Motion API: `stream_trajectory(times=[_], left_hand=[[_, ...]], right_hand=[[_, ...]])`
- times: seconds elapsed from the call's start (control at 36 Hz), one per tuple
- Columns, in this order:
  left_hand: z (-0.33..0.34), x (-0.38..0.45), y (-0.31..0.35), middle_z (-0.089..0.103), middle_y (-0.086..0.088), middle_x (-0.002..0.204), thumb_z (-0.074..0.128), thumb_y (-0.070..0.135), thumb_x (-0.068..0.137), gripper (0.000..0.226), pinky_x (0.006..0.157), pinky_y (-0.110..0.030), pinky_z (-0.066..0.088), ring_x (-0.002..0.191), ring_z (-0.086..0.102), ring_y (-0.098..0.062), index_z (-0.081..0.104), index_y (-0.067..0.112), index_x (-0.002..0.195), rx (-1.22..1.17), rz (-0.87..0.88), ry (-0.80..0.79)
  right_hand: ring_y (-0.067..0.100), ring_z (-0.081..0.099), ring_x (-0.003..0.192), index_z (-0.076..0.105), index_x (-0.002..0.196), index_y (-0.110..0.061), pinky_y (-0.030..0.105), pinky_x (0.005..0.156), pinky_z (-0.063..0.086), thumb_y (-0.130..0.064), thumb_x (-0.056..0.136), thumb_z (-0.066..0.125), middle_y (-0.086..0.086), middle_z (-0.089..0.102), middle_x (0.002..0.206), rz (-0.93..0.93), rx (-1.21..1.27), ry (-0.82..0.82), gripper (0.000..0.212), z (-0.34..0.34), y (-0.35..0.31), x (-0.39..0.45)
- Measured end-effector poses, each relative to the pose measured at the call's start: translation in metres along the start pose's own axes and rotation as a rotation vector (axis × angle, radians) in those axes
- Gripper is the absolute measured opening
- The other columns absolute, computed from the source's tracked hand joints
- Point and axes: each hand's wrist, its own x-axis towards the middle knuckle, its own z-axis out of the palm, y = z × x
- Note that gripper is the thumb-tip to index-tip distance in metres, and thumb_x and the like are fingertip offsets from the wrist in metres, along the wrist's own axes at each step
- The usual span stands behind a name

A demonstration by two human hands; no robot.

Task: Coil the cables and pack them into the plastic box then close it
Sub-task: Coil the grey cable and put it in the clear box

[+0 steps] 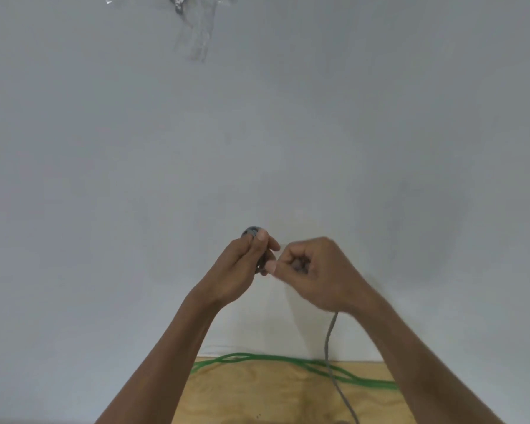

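A small coil of gray cable (pixel 253 232) is pinched in the left hand (pixel 242 267) mid-frame; its loose tail is gripped by the right hand (pixel 315 270), hanging straight down toward the bottom edge.

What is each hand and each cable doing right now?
left hand: holds small coil of grey cable, raised.
right hand: curled round grey cable.
grey cable: partly coiled, rest hangs down.
green cable: loose on wooden table, uncoiled.

Grey cable (pixel 329 338) hangs; green cable (pixel 288 361) lies, seemingly looped.
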Motion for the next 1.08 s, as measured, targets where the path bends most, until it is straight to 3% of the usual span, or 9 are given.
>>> stream_trajectory(times=[0.11,0.19,0.31,0.36,0.5,0.67,0.75,0.89,1.08], left_hand=[[0.012,-0.015,-0.003,0.054,-0.005,0.069,0.01,0.049,0.106,0.066,0.068,-0.023,0.035,0.067,0.044,-0.015,0.057,0.009,0.084,0.034,0.0,-0.039],[0.021,-0.022,0.005,0.053,-0.002,0.067,0.011,0.059,0.1,0.068,0.077,-0.037,0.041,0.072,0.047,-0.023,0.059,0.013,0.085,-0.066,-0.02,-0.057],[0.026,-0.026,0.016,0.05,-0.003,0.065,0.02,0.066,0.097,0.071,0.083,-0.053,0.042,0.067,0.047,-0.02,0.059,0.008,0.086,-0.25,-0.012,-0.083],[0.026,-0.027,0.019,0.051,-0.003,0.065,0.026,0.066,0.095,0.068,0.084,-0.054,0.042,0.066,0.047,-0.02,0.061,0.009,0.087,-0.31,0.0,-0.091],[0.025,-0.026,0.023,0.055,-0.007,0.069,0.035,0.052,0.101,0.051,0.083,-0.048,0.039,0.074,0.048,-0.025,0.063,0.01,0.093,-0.38,0.065,-0.07],[0.022,-0.023,0.026,0.056,-0.012,0.074,0.035,0.038,0.103,0.045,0.064,-0.055,0.045,0.07,0.051,-0.028,0.06,0.001,0.103,-0.379,0.12,-0.038],[0.015,-0.014,0.027,0.058,-0.01,0.079,0.036,0.04,0.102,0.04,0.057,-0.048,0.042,0.065,0.053,-0.025,0.062,0.01,0.106,-0.342,0.123,-0.005],[0.006,-0.006,0.021,0.062,-0.005,0.082,0.034,0.038,0.103,0.039,0.064,-0.028,0.049,0.077,0.056,-0.02,0.061,0.011,0.109,-0.182,0.145,0.052],[0.001,0.001,0.008,0.064,-0.004,0.08,0.032,0.03,0.106,0.038,0.073,-0.018,0.046,0.076,0.059,-0.013,0.061,0.005,0.109,-0.009,0.167,0.139]], right_hand=[[0.016,0.053,0.051,0.072,0.071,-0.019,0.03,0.054,0.045,-0.039,0.083,0.075,0.001,0.066,0.06,-0.073,-0.08,-0.056,0.023,-0.031,-0.017,0.023],[0.029,0.068,0.069,0.073,0.078,-0.006,0.038,0.071,0.056,-0.025,0.077,0.082,0.009,0.073,0.073,-0.088,0.042,-0.073,0.021,-0.04,-0.016,0.038],[0.008,0.055,0.053,0.069,0.075,0.0,0.02,0.053,0.044,-0.009,0.08,0.077,0.0,0.066,0.062,-0.024,0.352,-0.061,0.013,-0.036,-0.002,0.046],[0.01,0.04,0.049,0.072,0.077,-0.008,0.026,0.049,0.029,-0.021,0.08,0.077,-0.003,0.059,0.06,0.041,0.448,-0.008,0.015,-0.028,0.011,0.045],[0.02,0.05,0.05,0.065,0.075,-0.01,0.03,0.053,0.037,-0.033,0.083,0.066,0.012,0.058,0.055,0.118,0.603,-0.052,0.025,0.008,0.026,0.025],[0.007,0.035,0.044,0.056,0.057,-0.016,0.02,0.045,0.027,-0.002,0.094,0.047,-0.012,0.047,0.046,0.2,0.503,-0.033,0.041,0.03,0.025,0.002],[0.01,0.037,0.044,0.058,0.065,-0.011,0.021,0.047,0.032,-0.026,0.102,0.054,-0.006,0.047,0.048,0.18,0.415,-0.041,0.04,0.039,0.022,-0.006],[0.011,0.038,0.049,0.068,0.074,-0.042,0.022,0.052,0.034,-0.026,0.102,0.053,-0.01,0.052,0.058,0.12,0.304,0.008,0.035,0.047,0.016,-0.013],[0.01,0.039,0.05,0.075,0.087,-0.018,0.021,0.052,0.035,-0.03,0.097,0.06,-0.009,0.051,0.057,0.095,0.198,-0.051,0.021,0.041,0.01,-0.017]])
